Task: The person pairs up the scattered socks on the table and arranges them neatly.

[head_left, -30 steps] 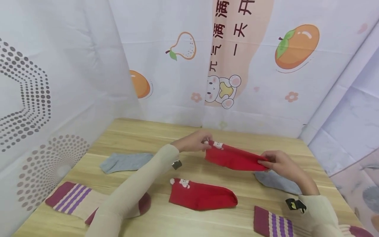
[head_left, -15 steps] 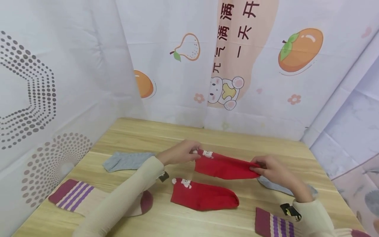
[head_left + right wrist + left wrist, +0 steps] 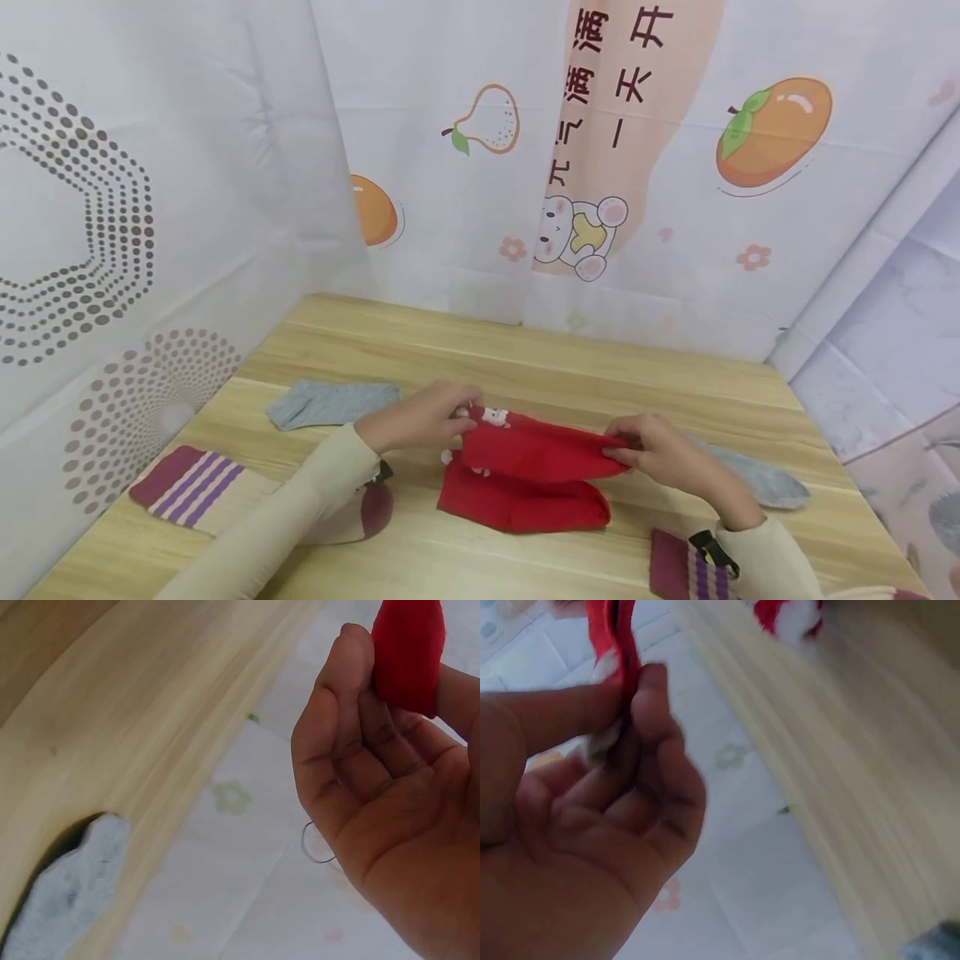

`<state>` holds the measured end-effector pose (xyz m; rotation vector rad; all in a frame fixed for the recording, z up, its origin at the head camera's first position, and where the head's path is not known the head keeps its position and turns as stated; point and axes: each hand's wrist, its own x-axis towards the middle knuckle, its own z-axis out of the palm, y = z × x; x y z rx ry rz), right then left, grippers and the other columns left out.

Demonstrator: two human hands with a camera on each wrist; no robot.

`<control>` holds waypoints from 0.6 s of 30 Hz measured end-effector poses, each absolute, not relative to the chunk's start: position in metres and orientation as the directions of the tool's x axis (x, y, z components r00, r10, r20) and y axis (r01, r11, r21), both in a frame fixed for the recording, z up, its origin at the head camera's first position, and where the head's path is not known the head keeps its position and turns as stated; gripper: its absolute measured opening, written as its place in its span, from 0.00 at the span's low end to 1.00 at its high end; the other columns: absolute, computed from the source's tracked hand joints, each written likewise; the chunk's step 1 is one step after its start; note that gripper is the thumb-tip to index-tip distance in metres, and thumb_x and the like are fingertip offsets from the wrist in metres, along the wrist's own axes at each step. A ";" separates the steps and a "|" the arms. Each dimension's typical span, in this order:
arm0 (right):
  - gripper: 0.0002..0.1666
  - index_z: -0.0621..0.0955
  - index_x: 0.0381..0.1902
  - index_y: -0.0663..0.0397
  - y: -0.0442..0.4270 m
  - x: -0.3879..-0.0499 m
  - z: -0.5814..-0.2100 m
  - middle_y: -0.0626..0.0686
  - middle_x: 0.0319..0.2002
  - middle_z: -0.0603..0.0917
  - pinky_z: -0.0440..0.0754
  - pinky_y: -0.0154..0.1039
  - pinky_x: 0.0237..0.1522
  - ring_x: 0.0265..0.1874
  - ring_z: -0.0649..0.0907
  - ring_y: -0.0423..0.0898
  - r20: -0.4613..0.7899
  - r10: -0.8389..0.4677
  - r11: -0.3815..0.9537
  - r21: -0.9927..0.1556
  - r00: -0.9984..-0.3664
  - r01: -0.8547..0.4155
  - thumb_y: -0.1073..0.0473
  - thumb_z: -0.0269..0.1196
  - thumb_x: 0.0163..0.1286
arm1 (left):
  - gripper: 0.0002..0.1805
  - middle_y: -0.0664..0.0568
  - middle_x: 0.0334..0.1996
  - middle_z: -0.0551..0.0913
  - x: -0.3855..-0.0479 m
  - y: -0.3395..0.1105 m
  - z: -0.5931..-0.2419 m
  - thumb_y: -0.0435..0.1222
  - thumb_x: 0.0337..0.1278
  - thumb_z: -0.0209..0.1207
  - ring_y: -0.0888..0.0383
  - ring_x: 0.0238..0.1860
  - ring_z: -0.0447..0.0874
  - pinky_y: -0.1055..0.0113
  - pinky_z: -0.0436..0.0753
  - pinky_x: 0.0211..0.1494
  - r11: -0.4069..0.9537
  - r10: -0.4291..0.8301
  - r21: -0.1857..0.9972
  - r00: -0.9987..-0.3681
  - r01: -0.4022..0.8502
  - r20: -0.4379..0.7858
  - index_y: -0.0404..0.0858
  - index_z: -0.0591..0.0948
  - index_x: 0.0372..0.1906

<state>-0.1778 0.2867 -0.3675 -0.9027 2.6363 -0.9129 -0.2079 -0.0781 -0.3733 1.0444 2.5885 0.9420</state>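
A red sock [image 3: 536, 447] with a white figure at its cuff is stretched between both hands, above the table. My left hand [image 3: 429, 417] pinches its cuff end between thumb and fingers, as the left wrist view also shows. At the toe end, my right hand [image 3: 660, 450] pinches the fabric; in the right wrist view the red toe [image 3: 409, 660] sticks out between thumb and fingers. Directly below and nearer lies a second red sock [image 3: 525, 506] flat on the table, its upper part covered by the held one in the head view.
One grey sock [image 3: 330, 403] lies at the back left, another grey sock [image 3: 757, 475] beyond the right forearm. Cream, purple-striped socks lie under each forearm: a left striped sock [image 3: 202, 492] and a right striped sock [image 3: 686, 567]. A printed curtain [image 3: 450, 208] borders the wooden table [image 3: 570, 379].
Both hands have moved nearer and to the left, bringing the held red sock down until it overlaps the lying red sock in view. The head view has shifted slightly.
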 end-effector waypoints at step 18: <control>0.05 0.80 0.32 0.43 0.257 -0.157 -0.363 0.36 0.20 0.75 0.74 0.31 0.23 0.19 0.71 0.31 -0.100 -0.669 0.663 -0.527 -0.737 -0.531 0.58 0.66 0.69 | 0.08 0.62 0.28 0.78 -0.200 -0.086 -0.366 0.29 0.59 0.65 0.63 0.31 0.76 0.69 0.79 0.37 0.639 0.729 0.504 -0.667 0.581 -0.154 0.45 0.79 0.33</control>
